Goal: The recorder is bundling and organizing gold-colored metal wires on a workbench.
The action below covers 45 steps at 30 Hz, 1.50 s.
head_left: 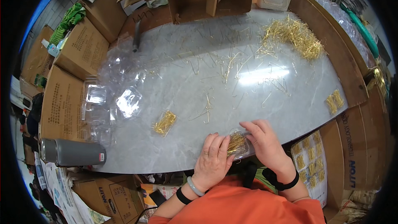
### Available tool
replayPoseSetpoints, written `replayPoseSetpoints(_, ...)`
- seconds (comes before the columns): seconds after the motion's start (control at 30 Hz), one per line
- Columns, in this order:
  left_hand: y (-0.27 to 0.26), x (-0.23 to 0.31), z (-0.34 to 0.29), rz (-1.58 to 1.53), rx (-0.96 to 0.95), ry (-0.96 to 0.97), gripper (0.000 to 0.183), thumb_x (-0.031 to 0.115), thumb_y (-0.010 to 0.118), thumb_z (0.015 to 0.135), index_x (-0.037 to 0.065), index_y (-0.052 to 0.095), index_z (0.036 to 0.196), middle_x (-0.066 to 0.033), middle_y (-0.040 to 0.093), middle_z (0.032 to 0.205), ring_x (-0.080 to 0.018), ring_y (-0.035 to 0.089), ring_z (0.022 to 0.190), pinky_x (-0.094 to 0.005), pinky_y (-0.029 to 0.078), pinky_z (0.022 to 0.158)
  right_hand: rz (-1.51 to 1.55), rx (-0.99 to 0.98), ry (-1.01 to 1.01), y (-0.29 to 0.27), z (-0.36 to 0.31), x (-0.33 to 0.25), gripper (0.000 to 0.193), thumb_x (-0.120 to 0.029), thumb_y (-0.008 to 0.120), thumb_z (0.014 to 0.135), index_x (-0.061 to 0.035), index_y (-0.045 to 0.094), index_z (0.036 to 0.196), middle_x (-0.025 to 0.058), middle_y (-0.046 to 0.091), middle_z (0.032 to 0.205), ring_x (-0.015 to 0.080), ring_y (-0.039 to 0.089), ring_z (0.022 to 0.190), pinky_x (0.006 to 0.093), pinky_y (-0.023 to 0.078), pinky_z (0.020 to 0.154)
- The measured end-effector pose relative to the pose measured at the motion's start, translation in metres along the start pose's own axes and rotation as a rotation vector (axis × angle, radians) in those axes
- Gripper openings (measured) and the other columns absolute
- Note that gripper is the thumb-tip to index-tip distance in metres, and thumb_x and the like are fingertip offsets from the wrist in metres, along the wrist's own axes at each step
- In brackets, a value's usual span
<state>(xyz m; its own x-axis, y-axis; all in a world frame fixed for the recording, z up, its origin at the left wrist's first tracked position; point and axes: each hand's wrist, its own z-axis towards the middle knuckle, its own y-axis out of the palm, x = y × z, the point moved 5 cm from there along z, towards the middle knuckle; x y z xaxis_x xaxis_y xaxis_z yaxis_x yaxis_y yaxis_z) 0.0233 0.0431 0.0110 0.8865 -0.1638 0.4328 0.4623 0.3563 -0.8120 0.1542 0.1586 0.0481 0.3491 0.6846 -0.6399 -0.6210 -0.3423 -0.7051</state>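
At the near edge of the table, a small clear plastic box (248, 148) holds a bundle of gold wire hooks (236, 144). My left hand (212, 157) is closed around its left side, fingers laid along the hooks. On the right side my right hand (267, 144) is at the box with fingers stretched out and apart, the index finger reaching over the far end. Its thumb is close to the box's edge; whether it presses there I cannot tell. Another filled clear box (165, 123) lies to the left on the table.
Loose hooks (226, 68) are scattered mid-table, with a large gold heap (292, 37) at far right. Clear empty boxes (128, 99) pile up left, beside a grey bottle (76, 152). Filled boxes (335, 101) sit at the right edge; more fill a carton (309, 161) below. Cardboard (62, 103) borders the table.
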Motion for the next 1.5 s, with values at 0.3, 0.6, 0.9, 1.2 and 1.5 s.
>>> replayPoseSetpoints(0.3,-0.001,-0.003,0.002,-0.025,-0.006,-0.028,0.063,0.013,0.074,0.087,-0.002,0.048,0.142,-0.0178,0.045,0.138,-0.0428,0.044,0.133,-0.0506,0.042,0.113,0.172,-0.069,0.117,-0.01,-0.006,0.008,0.032,0.003,0.07,0.087,-0.0035,0.062,0.117,0.0134,0.064,0.099,0.0343,0.062,0.092,0.0406,0.051,0.081)
replayPoseSetpoints(0.6,-0.004,-0.007,0.001,-0.083,0.029,-0.064,0.052,0.015,0.069,0.094,-0.003,0.05,0.139,-0.0192,0.048,0.137,-0.0414,0.046,0.131,-0.0499,0.041,0.111,0.064,0.157,-0.063,0.006,-0.025,0.006,0.043,-0.01,0.082,0.08,-0.0052,0.061,0.117,0.011,0.064,0.103,0.0306,0.062,0.089,0.0408,0.05,0.077)
replayPoseSetpoints(0.9,-0.005,-0.004,0.004,-0.008,0.003,-0.033,0.056,0.013,0.072,0.089,-0.002,0.052,0.139,-0.0171,0.047,0.135,-0.04,0.045,0.132,-0.0502,0.043,0.114,0.008,0.161,-0.086,0.018,-0.046,0.0,0.049,-0.013,0.09,0.072,-0.0104,0.064,0.114,0.0086,0.063,0.104,0.029,0.062,0.085,0.0393,0.051,0.072)
replayPoseSetpoints(1.2,-0.003,-0.003,0.003,0.012,0.001,-0.019,0.055,0.011,0.071,0.087,-0.003,0.053,0.136,-0.0166,0.047,0.134,-0.0389,0.044,0.132,-0.0522,0.041,0.115,0.198,0.039,0.095,0.003,-0.027,0.0,0.029,-0.004,0.08,0.082,-0.0086,0.069,0.108,0.0081,0.067,0.086,0.0269,0.065,0.072,0.0378,0.053,0.064)
replayPoseSetpoints(1.5,-0.004,-0.003,0.004,-0.002,-0.011,-0.043,0.054,0.011,0.071,0.086,-0.004,0.053,0.135,-0.0172,0.045,0.134,-0.0385,0.043,0.133,-0.0529,0.041,0.117,-0.038,0.164,-0.109,0.004,-0.028,-0.004,0.032,-0.002,0.075,0.083,-0.0054,0.068,0.114,0.0087,0.071,0.097,0.0299,0.067,0.082,0.0412,0.053,0.073)
